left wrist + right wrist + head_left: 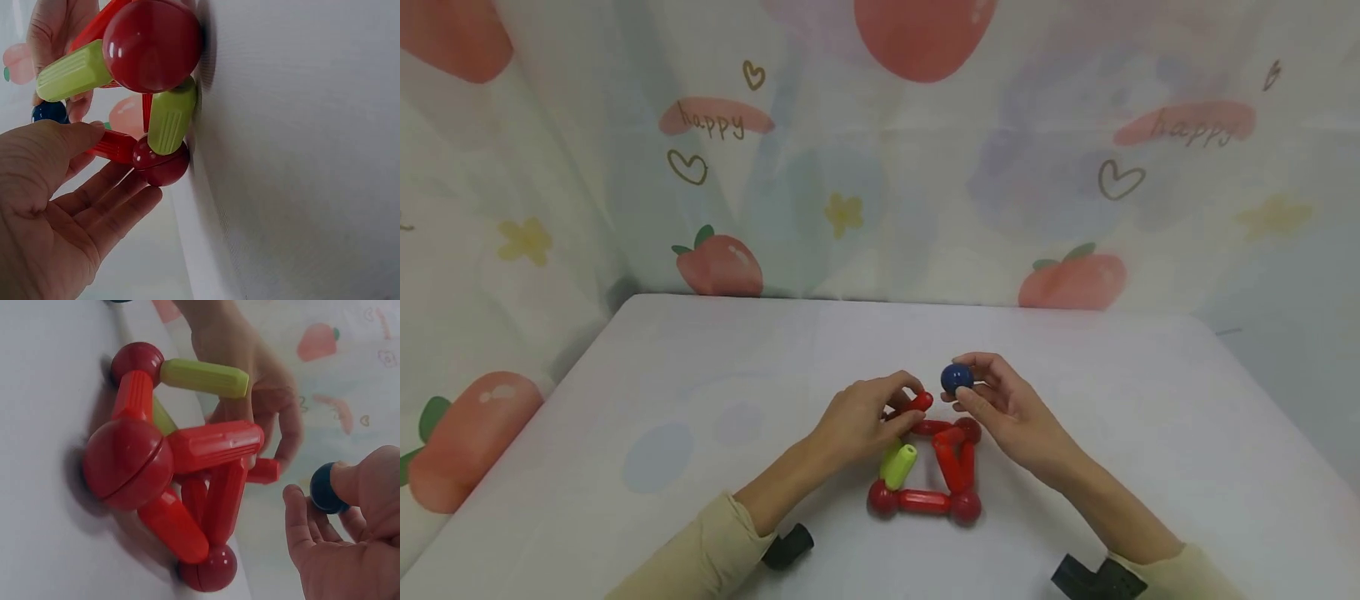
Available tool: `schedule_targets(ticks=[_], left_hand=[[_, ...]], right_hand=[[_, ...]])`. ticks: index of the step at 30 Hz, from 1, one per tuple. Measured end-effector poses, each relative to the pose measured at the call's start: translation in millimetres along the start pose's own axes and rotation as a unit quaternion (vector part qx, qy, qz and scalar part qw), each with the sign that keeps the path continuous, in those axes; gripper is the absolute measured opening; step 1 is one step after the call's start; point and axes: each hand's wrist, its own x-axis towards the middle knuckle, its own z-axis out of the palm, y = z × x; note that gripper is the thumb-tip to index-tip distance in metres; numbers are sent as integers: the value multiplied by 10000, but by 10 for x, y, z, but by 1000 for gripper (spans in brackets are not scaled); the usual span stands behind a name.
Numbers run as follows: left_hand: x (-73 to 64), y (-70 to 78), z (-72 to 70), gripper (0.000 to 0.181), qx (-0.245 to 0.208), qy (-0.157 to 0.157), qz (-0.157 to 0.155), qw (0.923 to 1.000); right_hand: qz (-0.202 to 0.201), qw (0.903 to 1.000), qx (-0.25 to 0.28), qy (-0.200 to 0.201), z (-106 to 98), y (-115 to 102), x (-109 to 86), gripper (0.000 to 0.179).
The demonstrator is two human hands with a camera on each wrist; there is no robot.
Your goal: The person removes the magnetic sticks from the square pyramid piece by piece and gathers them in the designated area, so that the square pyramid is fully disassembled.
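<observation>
Blue ball: the blue ball (957, 378) is above the table (737, 350), beyond the frame's far side and apart from the rods.
Right hand: the right hand (1018, 421) pinches it between thumb and fingertips.
Held rod: a red rod (917, 402) slants up from the frame's far left ball (161, 164); its free tip points toward the blue ball.
Left hand: the left hand (861, 417) pinches this rod with the thumb against the fingers; the other fingers are extended in the left wrist view.
Frame: four dark red balls at the corners, three red sides and a lime left side.
Raised rods: a lime rod (901, 467) slants up from the near left ball (882, 497); two red ones lean together at the right.
Sleeves: beige (718, 542), beside black devices (788, 547).
Backdrop: a cloth (917, 183) printed with fruit, hearts and "happy".
</observation>
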Motion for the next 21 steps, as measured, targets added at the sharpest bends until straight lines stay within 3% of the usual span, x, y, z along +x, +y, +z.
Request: schedule_targets(ticks=[11, 21], left_hand=[[-23, -17, -18, 27, 158, 83, 90, 9998], [-28, -19, -29, 25, 133, 100, 150, 9997]], right_hand=[[312, 9963, -721, 341, -181, 82, -135, 48], [690, 9831, -1536, 713, -670, 277, -296, 52]])
